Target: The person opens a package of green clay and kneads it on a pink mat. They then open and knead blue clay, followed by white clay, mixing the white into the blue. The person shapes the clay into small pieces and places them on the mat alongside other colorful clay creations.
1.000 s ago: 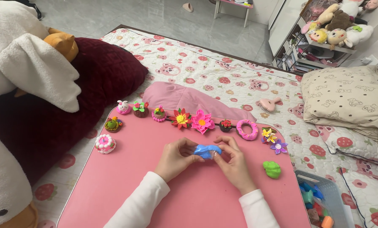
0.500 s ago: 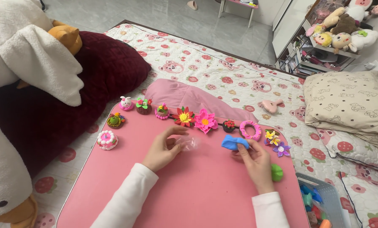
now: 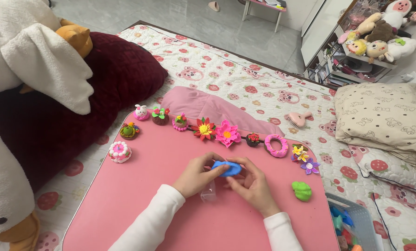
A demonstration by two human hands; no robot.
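Note:
A lump of blue clay is pinched between my left hand and my right hand above the middle of a pink table. Both hands grip it from opposite sides. A small clear plastic wrapper lies under my left hand. Along the table's far edge stand finished clay models: a white bunny, a red flower, a pink flower, a pink ring. A green clay lump lies to the right of my right hand.
A small clay cake sits at the table's left. A big white plush and dark red cushion crowd the left side. A box of clay stands lower right, a pillow beyond, and a pink brush on the quilt.
My right hand brought the blue clay back from the right to the middle. My left hand rejoined it, and both now hold the clay together.

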